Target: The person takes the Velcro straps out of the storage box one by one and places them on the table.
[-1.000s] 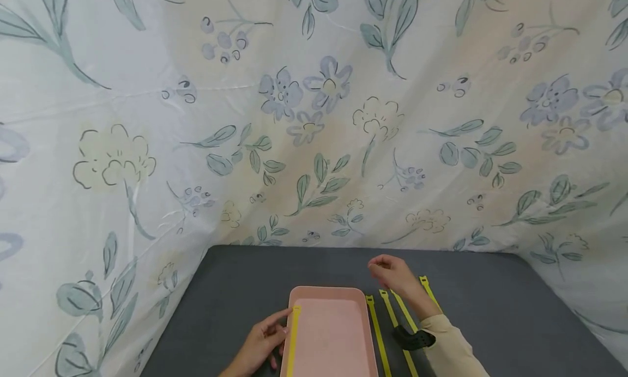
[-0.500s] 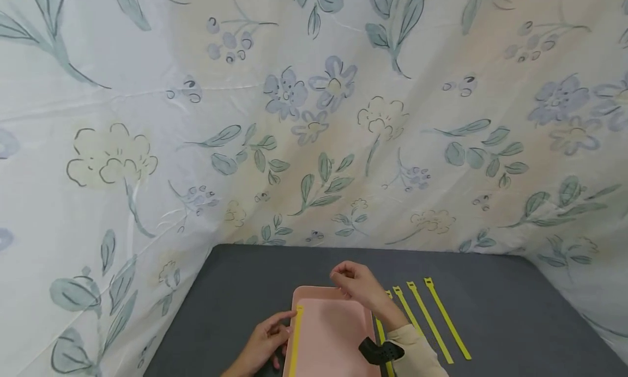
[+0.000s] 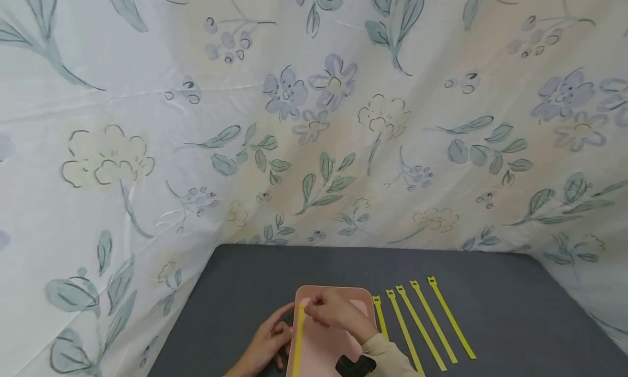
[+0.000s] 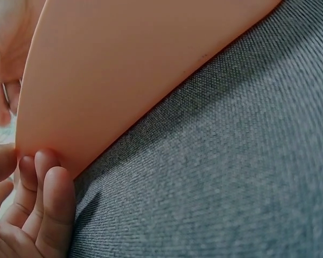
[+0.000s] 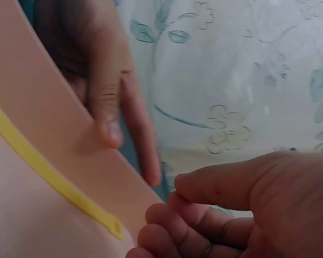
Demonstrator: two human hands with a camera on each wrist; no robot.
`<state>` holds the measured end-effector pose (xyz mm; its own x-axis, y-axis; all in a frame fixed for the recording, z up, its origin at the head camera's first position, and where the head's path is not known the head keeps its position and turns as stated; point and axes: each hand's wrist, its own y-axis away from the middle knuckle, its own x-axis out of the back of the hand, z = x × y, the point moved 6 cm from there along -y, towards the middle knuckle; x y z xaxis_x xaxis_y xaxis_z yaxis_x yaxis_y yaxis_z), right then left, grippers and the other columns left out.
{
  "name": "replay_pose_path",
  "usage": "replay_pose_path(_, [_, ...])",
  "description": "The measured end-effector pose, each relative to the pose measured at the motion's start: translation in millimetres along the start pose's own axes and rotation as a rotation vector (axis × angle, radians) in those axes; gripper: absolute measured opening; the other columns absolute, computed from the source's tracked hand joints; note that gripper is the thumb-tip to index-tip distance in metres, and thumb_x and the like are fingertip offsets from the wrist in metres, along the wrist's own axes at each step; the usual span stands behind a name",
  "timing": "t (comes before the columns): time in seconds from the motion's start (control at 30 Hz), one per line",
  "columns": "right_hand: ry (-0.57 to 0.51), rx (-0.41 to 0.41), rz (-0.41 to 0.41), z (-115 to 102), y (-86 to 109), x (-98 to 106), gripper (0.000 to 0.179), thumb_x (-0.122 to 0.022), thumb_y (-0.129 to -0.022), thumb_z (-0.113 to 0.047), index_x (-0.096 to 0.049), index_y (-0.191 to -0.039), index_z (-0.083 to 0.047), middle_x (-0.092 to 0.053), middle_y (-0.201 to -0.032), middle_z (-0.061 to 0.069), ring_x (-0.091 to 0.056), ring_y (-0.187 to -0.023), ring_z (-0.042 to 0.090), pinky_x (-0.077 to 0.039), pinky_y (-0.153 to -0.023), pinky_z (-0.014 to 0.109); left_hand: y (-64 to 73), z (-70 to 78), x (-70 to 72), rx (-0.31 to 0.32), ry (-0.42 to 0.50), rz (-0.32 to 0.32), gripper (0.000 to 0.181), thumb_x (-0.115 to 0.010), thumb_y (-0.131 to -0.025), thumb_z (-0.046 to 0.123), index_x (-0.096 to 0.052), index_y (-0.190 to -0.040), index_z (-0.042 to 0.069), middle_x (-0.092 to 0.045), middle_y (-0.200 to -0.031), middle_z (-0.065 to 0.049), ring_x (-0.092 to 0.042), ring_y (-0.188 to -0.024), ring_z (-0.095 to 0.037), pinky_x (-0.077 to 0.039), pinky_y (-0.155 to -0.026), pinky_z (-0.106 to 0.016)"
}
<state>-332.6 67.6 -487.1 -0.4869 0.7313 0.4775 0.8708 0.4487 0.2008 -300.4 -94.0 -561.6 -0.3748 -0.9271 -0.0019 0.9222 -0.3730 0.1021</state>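
Observation:
A shallow pink tray (image 3: 324, 350) lies on the dark grey table. Along its left inner side runs a yellow cable strap (image 3: 299, 341), its slotted end toward the far corner. My left hand (image 3: 267, 339) holds the tray's left wall, thumb over the rim and fingertips against the outer side (image 4: 124, 70). Over the tray, my right hand (image 3: 336, 314) has its fingers loosely bent and the thumb close to the index finger, with nothing visible between them. Its fingertips are just right of the strap's slotted end (image 5: 114, 228).
Several more yellow straps (image 3: 451, 317) lie side by side on the table (image 3: 275, 265), right of the tray, slotted ends away from me. A black band (image 3: 355, 366) is on my right wrist. A white floral cloth (image 3: 314, 121) hangs behind and at the sides.
My right hand has moved left from above the row of straps, across the tray, to the strap inside it. My left hand has stayed at the tray's left wall.

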Motion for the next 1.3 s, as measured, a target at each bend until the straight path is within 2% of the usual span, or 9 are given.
replay_pose_path(0.07, [0.029,-0.005,-0.011,4,-4.2,-7,0.034,-0.063,-0.099,-0.018,-0.061,-0.067,-0.008,-0.044,-0.053,-0.005,-0.033,-0.046,0.011,-0.029,-0.048,0.026,-0.7,0.4,-0.9,-0.005,0.002,-0.003,0.067,-0.062,-0.101,0.018,-0.030,-0.158,0.004,-0.059,-0.077,0.001,-0.057,-0.065,-0.011,-0.047,-0.044,-0.022])
replay_pose_path(0.27, [0.127,-0.007,-0.009,18,-10.9,-28,0.042,-0.065,-0.097,-0.023,-0.055,-0.056,-0.015,-0.034,-0.047,-0.009,-0.025,-0.042,0.009,-0.022,-0.046,0.025,0.4,0.7,-0.7,0.003,0.001,-0.022,0.066,-0.061,-0.102,0.019,-0.029,-0.158,0.003,-0.059,-0.077,0.002,-0.057,-0.065,-0.010,-0.048,-0.044,-0.022])
replay_pose_path(0.4, [0.186,0.045,0.021,17,-16.0,-36,0.048,-0.067,-0.094,-0.022,-0.047,-0.051,-0.020,-0.032,-0.044,-0.012,-0.024,-0.041,0.006,-0.020,-0.044,0.022,3.0,3.5,3.0,0.001,-0.003,-0.019,0.067,-0.060,-0.103,0.020,-0.028,-0.158,0.002,-0.059,-0.077,0.002,-0.057,-0.065,-0.010,-0.048,-0.044,-0.021])
replay_pose_path(0.47, [0.202,0.067,0.035,15,-18.3,-37,0.048,-0.067,-0.093,-0.022,-0.047,-0.050,-0.021,-0.033,-0.044,-0.013,-0.025,-0.041,0.006,-0.020,-0.044,0.022,4.0,4.0,5.0,0.010,0.002,-0.013,0.067,-0.060,-0.103,0.021,-0.027,-0.158,0.002,-0.059,-0.077,0.002,-0.057,-0.065,-0.010,-0.048,-0.045,-0.021])
replay_pose_path(0.6, [0.215,0.054,0.043,18,-18.7,-36,0.043,-0.071,-0.093,-0.025,-0.055,-0.053,-0.018,-0.036,-0.045,-0.011,-0.029,-0.042,0.006,-0.023,-0.045,0.022,3.6,3.3,5.3,0.024,0.011,-0.018,0.068,-0.061,-0.103,0.022,-0.027,-0.158,0.003,-0.059,-0.077,0.003,-0.057,-0.066,-0.010,-0.049,-0.045,-0.021])
replay_pose_path(0.73, [0.231,0.038,0.074,24,-14.2,-34,0.035,-0.076,-0.090,-0.028,-0.061,-0.060,-0.015,-0.043,-0.051,-0.009,-0.036,-0.046,0.007,-0.027,-0.046,0.022,0.7,0.7,1.4,0.026,0.013,-0.039,0.067,-0.060,-0.103,0.021,-0.027,-0.159,0.004,-0.059,-0.078,0.003,-0.058,-0.067,-0.011,-0.049,-0.046,-0.022])
replay_pose_path(0.87, [0.266,0.033,0.113,28,-9.8,-32,0.031,-0.079,-0.085,-0.026,-0.062,-0.061,-0.016,-0.048,-0.054,-0.010,-0.041,-0.048,0.007,-0.030,-0.047,0.022,-0.9,-1.8,-3.5,0.031,0.018,-0.060,0.066,-0.060,-0.103,0.020,-0.028,-0.158,0.003,-0.060,-0.078,0.003,-0.059,-0.069,-0.012,-0.050,-0.046,-0.024])
replay_pose_path(1.17, [0.310,-0.028,0.058,31,-4.7,-31,0.034,-0.074,-0.081,-0.020,-0.056,-0.053,-0.016,-0.028,-0.046,-0.011,-0.026,-0.043,0.008,-0.019,-0.045,0.025,1.0,-1.6,-4.4,0.032,0.004,-0.064,0.067,-0.059,-0.103,0.021,-0.026,-0.158,0.002,-0.062,-0.080,0.002,-0.059,-0.068,-0.010,-0.049,-0.047,-0.023])
replay_pose_path(1.3, [0.313,-0.032,0.041,28,-3.5,-30,0.035,-0.074,-0.081,-0.022,-0.055,-0.053,-0.016,-0.028,-0.046,-0.011,-0.026,-0.042,0.009,-0.019,-0.045,0.025,-0.5,-2.4,-3.7,0.027,0.008,-0.066,0.067,-0.059,-0.103,0.020,-0.025,-0.159,0.003,-0.061,-0.081,0.002,-0.059,-0.069,-0.010,-0.049,-0.047,-0.023])
